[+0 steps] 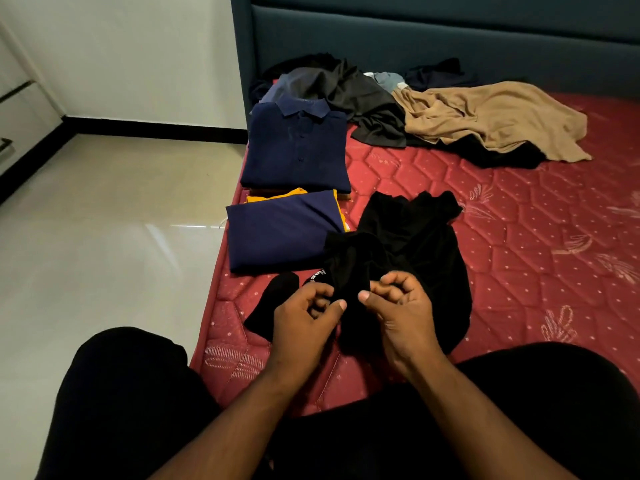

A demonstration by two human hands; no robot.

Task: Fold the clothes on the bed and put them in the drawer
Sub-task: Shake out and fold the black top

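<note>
Both hands (349,313) on black garment (408,244)

left hand (304,315): forearm extended, fingers curled, pinching (thumb forward). right hand (394,306): forearm extended, fingers curled likewise.

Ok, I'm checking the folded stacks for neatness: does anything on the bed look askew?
The folded navy polo shirt lies square. The folded navy garment with yellow trim sits slightly skewed to it, yellow edges poking out. The black garment gripped by the left hand and right hand is crumpled, not yet folded.
</note>
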